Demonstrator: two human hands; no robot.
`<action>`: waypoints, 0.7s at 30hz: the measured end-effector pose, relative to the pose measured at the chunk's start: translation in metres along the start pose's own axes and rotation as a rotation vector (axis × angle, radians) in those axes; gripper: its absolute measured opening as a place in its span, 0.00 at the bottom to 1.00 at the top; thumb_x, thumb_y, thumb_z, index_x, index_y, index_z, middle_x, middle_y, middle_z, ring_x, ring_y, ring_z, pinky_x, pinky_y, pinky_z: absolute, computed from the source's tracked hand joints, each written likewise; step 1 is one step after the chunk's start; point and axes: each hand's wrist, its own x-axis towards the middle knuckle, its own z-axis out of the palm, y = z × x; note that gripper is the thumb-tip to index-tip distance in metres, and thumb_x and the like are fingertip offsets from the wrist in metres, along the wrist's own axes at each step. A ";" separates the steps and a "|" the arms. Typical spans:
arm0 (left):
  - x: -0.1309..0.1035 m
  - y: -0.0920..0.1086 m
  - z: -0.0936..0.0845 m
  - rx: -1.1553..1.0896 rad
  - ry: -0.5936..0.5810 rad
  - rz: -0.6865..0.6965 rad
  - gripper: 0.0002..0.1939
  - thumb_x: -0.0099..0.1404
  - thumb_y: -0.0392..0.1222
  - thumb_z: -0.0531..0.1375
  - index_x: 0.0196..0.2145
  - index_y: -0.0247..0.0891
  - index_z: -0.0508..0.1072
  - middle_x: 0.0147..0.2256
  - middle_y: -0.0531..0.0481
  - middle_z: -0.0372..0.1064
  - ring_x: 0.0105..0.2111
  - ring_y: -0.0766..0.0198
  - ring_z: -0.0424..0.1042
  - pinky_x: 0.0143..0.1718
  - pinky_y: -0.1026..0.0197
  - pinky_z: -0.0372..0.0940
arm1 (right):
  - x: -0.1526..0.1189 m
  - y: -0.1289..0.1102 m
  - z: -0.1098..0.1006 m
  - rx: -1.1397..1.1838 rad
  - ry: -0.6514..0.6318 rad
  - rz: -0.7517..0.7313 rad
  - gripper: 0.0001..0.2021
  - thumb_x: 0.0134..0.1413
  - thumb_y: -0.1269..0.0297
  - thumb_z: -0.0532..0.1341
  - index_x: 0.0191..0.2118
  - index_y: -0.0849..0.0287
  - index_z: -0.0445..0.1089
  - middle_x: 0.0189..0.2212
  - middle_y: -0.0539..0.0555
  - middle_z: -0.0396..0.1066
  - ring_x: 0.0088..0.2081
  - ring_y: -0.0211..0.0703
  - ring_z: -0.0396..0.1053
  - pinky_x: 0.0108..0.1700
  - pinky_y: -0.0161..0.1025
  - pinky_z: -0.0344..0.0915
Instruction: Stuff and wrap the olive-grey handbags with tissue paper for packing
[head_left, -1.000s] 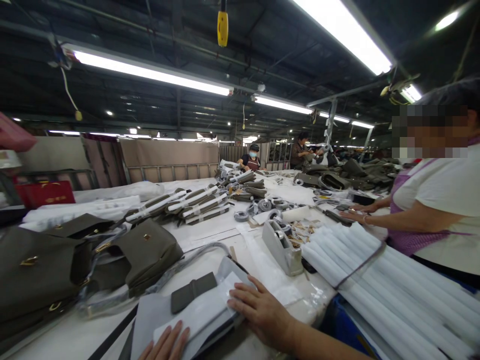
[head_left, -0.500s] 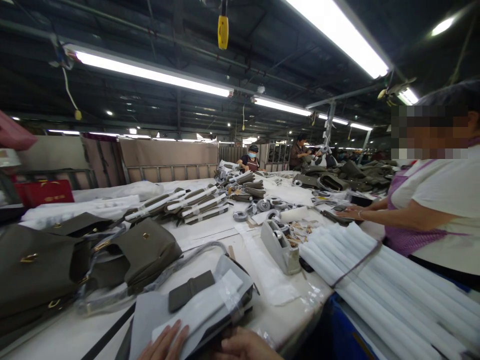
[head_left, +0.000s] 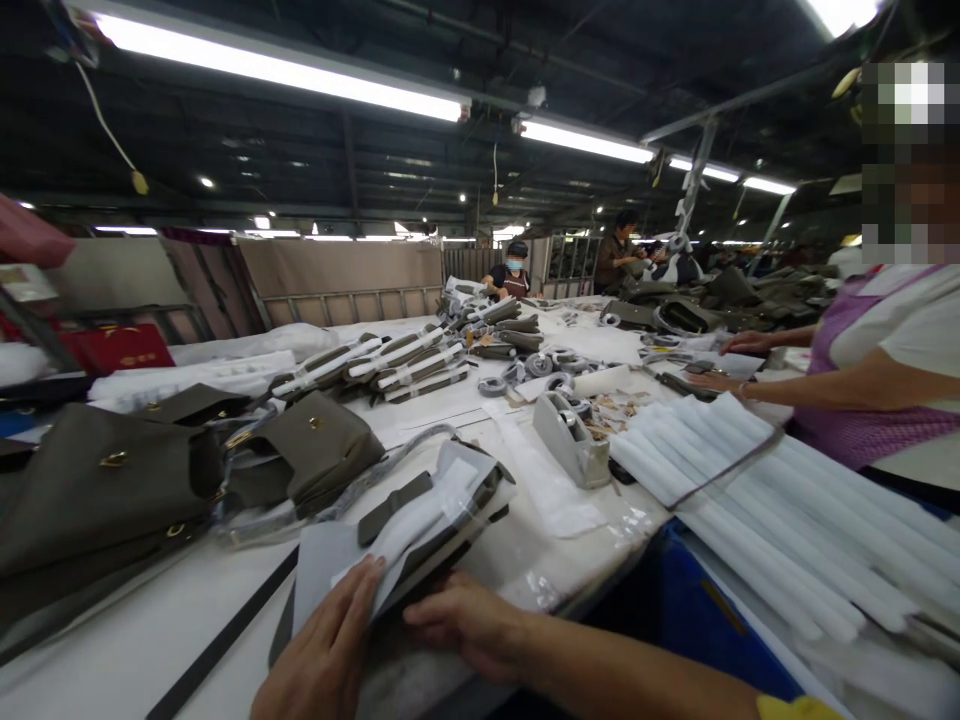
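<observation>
A flattened dark olive handbag (head_left: 472,517) lies on the table in front of me, partly covered by white wrapping sheets (head_left: 420,515) with clear tape near the far end. A small olive flap or strap piece (head_left: 394,507) rests on top of the sheets. My left hand (head_left: 334,635) lies along the near end of the wrapping, fingers stretched out and pressing on it. At the bag's lower right edge is my right hand (head_left: 465,615), its fingers curled at the edge with the tips partly hidden beneath. A dark strap (head_left: 225,632) runs down-left from the bag.
More olive handbags (head_left: 142,470) sit on the left. A grey tape dispenser (head_left: 574,440) stands beyond my right hand, next to a bundle of white foam rolls (head_left: 750,510). Wrapped bag pieces (head_left: 405,365) are piled farther back. A co-worker (head_left: 862,370) works on the right.
The view has tipped down and shifted left, showing more of my forearms. My left hand still presses on the wrapping; my right hand remains at the bag's lower edge.
</observation>
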 end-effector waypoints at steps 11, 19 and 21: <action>-0.001 0.017 0.006 0.018 0.001 -0.153 0.35 0.70 0.39 0.52 0.70 0.40 0.42 0.64 0.41 0.58 0.60 0.51 0.64 0.58 0.52 0.62 | -0.003 -0.006 0.006 0.007 -0.070 -0.065 0.20 0.35 0.70 0.67 0.42 0.64 0.77 0.42 0.58 0.77 0.45 0.48 0.74 0.48 0.43 0.68; 0.010 0.011 -0.002 0.006 -0.063 -0.228 0.38 0.67 0.29 0.51 0.70 0.43 0.41 0.64 0.45 0.60 0.58 0.56 0.67 0.57 0.56 0.64 | -0.026 -0.087 -0.107 -1.264 0.129 -0.435 0.17 0.64 0.60 0.54 0.50 0.60 0.74 0.45 0.58 0.77 0.45 0.44 0.75 0.50 0.42 0.70; 0.010 0.013 -0.004 0.005 -0.050 -0.259 0.39 0.67 0.29 0.52 0.70 0.44 0.41 0.63 0.46 0.61 0.58 0.57 0.68 0.58 0.57 0.63 | -0.026 -0.109 -0.150 -1.608 0.392 -0.582 0.17 0.65 0.66 0.51 0.53 0.59 0.72 0.55 0.60 0.71 0.55 0.48 0.69 0.58 0.48 0.65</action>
